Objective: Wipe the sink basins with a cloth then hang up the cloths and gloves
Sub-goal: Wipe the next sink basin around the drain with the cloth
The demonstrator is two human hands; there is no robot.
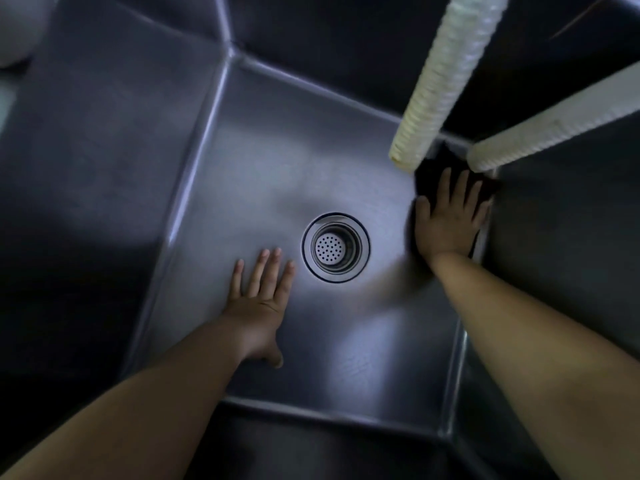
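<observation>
I look straight down into a deep steel sink basin (263, 174) with a round perforated drain (335, 247) in the middle of its floor. My right hand (448, 220) lies flat, fingers spread, pressing a dark cloth (431, 171) against the basin floor in the far right corner. The cloth shows around my fingers and is blurred. My left hand (259, 299) rests flat on the basin floor just left of the drain, fingers apart, holding nothing. No gloves are in sight.
Two pale ribbed hoses hang down over the far right corner, one (440, 81) ending just above the cloth, the other (554, 123) coming in from the right. Steep steel walls (104, 168) enclose the basin. A pale rounded object (17, 26) sits at the top left.
</observation>
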